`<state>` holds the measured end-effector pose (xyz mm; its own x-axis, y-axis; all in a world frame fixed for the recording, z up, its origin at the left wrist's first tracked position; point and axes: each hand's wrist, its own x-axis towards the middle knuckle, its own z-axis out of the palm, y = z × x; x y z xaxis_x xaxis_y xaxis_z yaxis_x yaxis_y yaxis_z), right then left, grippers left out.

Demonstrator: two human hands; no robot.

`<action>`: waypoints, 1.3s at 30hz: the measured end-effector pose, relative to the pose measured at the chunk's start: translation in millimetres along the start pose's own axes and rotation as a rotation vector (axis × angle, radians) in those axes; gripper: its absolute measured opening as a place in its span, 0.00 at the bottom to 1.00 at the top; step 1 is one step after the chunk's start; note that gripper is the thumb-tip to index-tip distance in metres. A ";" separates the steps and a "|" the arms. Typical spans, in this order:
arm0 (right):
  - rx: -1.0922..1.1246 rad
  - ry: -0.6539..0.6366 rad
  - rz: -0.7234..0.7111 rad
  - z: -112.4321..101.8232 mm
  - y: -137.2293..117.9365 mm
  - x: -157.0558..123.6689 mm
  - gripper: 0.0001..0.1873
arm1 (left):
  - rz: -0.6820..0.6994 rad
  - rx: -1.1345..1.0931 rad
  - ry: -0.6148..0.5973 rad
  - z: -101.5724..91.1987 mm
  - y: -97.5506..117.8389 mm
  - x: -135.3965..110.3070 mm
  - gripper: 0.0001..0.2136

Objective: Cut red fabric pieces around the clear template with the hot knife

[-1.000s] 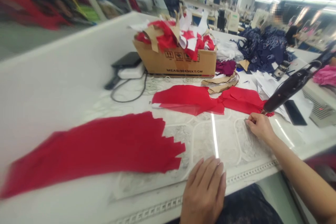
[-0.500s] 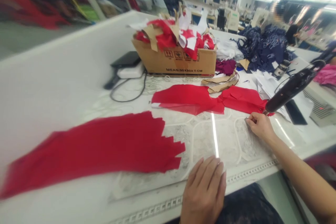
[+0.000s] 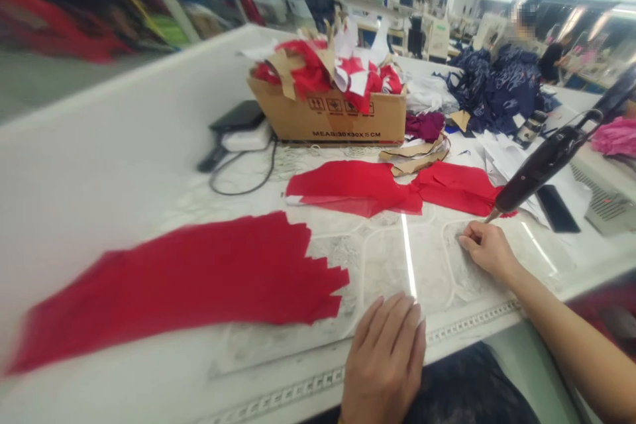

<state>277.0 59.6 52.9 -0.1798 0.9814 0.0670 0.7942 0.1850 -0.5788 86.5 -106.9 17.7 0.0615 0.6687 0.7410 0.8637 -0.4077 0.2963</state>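
Note:
My left hand (image 3: 385, 354) lies flat near the table's front edge, fingers stretched out and holding nothing visible. Farther right, my right hand (image 3: 487, 248) rests on the clear table cover with its fingertips pinched together; what they hold, if anything, is too small to make out. Just above that hand slants a dark, long-bodied tool (image 3: 534, 169) with a thin metal tip pointing down towards the knuckles. To the left is a fanned stack of red fabric pieces (image 3: 199, 275), its stepped end facing my left hand. More red fabric pieces (image 3: 348, 184) lie beyond both hands.
A cardboard box (image 3: 338, 120) overflowing with scraps stands at the back. Left of it sit a black and white device (image 3: 246, 129) and its cable. A phone (image 3: 557, 207), white papers and navy fabric (image 3: 501, 89) are on the right. A measuring tape (image 3: 298, 397) runs along the front edge.
My right hand has shifted slightly, its fingers curled more. The dark tool's tip shows more clearly above it. My left hand and the fabric stay almost the same.

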 end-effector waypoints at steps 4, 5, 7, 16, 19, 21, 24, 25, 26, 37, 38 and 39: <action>-0.021 0.057 0.010 -1.1 2.7 -2.8 0.10 | 0.009 0.010 -0.001 0.2 0.3 -0.3 0.08; -0.025 0.063 0.011 -1.1 2.4 -3.6 0.10 | 0.011 0.010 0.002 0.1 0.3 -0.2 0.08; -0.027 0.053 0.005 -0.1 0.8 -6.1 0.10 | 0.013 0.009 0.004 -0.4 0.5 0.4 0.08; -0.049 0.072 -0.013 2.4 0.4 -10.8 0.10 | 0.030 0.030 0.000 -3.1 0.8 2.7 0.08; -0.049 0.083 -0.008 0.7 2.4 -11.9 0.11 | 0.030 0.041 0.000 -2.6 1.3 2.6 0.08; -0.047 0.092 -0.001 1.0 1.4 -16.9 0.11 | 0.024 0.036 0.003 -2.4 1.7 2.9 0.08; -0.023 0.047 -0.018 3.6 -2.1 -31.6 0.09 | 0.022 0.026 0.004 -2.2 1.8 3.2 0.07; -0.016 0.031 -0.024 4.0 -2.3 -36.7 0.09 | 0.025 0.028 0.004 -2.2 1.6 3.2 0.07; -0.014 0.025 -0.024 3.4 -1.2 -40.9 0.09 | 0.029 0.032 0.002 -2.3 1.4 3.2 0.07; -0.055 0.239 0.194 -42.6 56.7 -29.7 0.10 | 0.039 0.037 0.000 -1.2 0.1 1.1 0.07; -0.034 0.227 0.188 -40.2 53.5 -31.9 0.10 | 0.040 0.036 0.000 -1.1 0.1 1.2 0.07; -0.006 0.206 0.174 -36.2 48.4 -35.1 0.10 | 0.042 0.036 -0.002 -1.1 0.0 1.3 0.08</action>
<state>342.7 35.9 52.0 0.0814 0.9880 0.1309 0.8065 0.0119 -0.5911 86.1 -106.7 19.3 0.0988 0.6529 0.7510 0.8776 -0.4129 0.2435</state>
